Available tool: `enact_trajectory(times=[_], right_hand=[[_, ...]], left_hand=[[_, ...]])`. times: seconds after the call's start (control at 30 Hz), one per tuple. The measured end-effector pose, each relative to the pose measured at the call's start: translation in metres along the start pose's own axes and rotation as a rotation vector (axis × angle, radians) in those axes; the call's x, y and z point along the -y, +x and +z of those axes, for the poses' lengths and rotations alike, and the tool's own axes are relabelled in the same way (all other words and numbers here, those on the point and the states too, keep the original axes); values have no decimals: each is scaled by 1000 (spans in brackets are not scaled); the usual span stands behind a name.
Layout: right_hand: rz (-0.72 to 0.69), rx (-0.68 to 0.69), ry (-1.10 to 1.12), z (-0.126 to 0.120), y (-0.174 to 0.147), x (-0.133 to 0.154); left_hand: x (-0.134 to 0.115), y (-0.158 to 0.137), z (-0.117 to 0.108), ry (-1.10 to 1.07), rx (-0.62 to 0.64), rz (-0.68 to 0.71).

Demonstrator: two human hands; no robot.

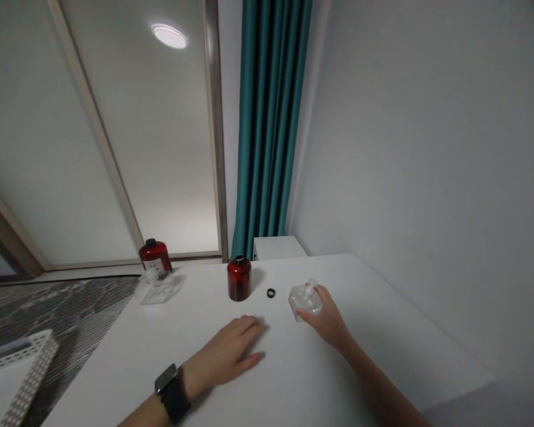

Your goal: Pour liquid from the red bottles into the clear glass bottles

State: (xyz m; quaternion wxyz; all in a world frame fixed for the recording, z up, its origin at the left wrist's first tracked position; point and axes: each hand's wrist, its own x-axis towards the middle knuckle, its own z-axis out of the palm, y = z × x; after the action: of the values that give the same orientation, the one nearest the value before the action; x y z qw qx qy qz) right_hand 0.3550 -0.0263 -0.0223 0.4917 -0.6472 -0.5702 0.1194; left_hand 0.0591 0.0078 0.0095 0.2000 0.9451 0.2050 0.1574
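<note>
Gripping a clear btl (301,298) w/ the R hand (328,319): thumb on the near side, fingers round the far side, clamped on the body below the neck. Clear btl is to the right of the red btl (239,283), neck up but tilted; can't tell if its base touches the worktop (196,323). L hand (234,349) is on the near side of the red btl, palm down, nothing held, thumb well apart from fingers; can't tell whether it's resting or just above the surface. Black ring (271,293) lies just right of the red btl, between it & the clear btl.

Handling, at a guess: clear btl prob. light & stiff; plastic or glass n/k, so treat as fragile. Smooth faces, likely slippery, esp. if wet. Contents n/k. Best hold = opp. sides of the body, under the shoulder, approx. as now; neck looks too narrow for a firm grip. Red btl looks rigid too, rounder, so wrap fingers round mid-body. Black ring is tiny: thumb + forefinger at its rim.

Also left of the red btl, well apart: labelled red btl (155,259), upright, dark cap, w/ 2nd clear btl (159,290) in front, apparently lying down.
</note>
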Motion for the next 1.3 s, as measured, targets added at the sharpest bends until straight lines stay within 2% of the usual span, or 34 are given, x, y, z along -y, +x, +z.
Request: enact_trajectory(times=[0.13,0.23,0.4,0.53,0.8,1.07,1.3], right_hand=[[1,-24,-13,-17,0,-15],[-27,-45,-10,-22,0,-22],[-34,-81,-26,-21,3,-37],[-32,-109,-48,-14,3,-45],[-44,-187,-146,-6,10,-54],[-8,-205,-280,-7,71,-82],[98,-194,-425,-2,120,-104]], left_hand=[[-9,32,10,26,78,67],[-10,62,23,27,66,90],[-6,108,47,84,22,93],[-5,128,52,180,44,87],[-3,132,50,191,72,69],[-5,122,46,113,114,68],[-6,119,45,79,133,8]])
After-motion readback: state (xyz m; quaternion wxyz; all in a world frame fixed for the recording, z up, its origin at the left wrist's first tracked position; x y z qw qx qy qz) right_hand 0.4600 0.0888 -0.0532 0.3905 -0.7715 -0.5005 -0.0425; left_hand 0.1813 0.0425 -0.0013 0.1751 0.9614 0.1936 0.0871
